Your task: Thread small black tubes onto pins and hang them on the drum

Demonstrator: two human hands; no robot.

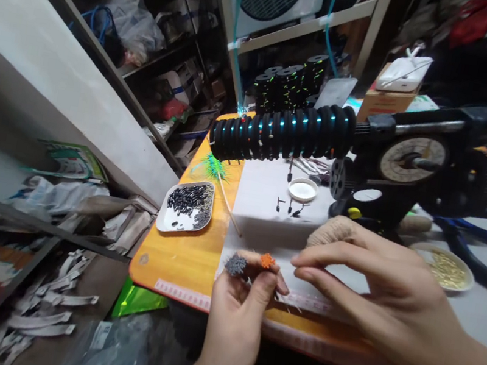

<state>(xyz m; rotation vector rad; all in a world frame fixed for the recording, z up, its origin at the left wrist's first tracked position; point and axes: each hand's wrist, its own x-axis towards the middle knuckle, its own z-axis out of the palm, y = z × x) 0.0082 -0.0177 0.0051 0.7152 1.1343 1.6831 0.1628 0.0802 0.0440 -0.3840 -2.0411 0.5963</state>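
My left hand is closed around two bundles of thin stems at the table's front edge. One is a grey-tipped bundle; the smaller one is an orange-tipped bundle. Fine wire-like ends stick out on the right side of the fingers. To the right, my right hand is in a pinch, thumb and forefinger close together; anything between them is too small to make out. A tan wrap covers one of its fingers. Above both hands is a black ribbed cylinder with shiny blue bands, joined to a black geared device.
A white tray of small black pieces stands left on the wooden table. Right are a dish of gold-coloured bits and blue-handled pliers. A small white lid, short dark pieces and a green bristly object lie farther back.
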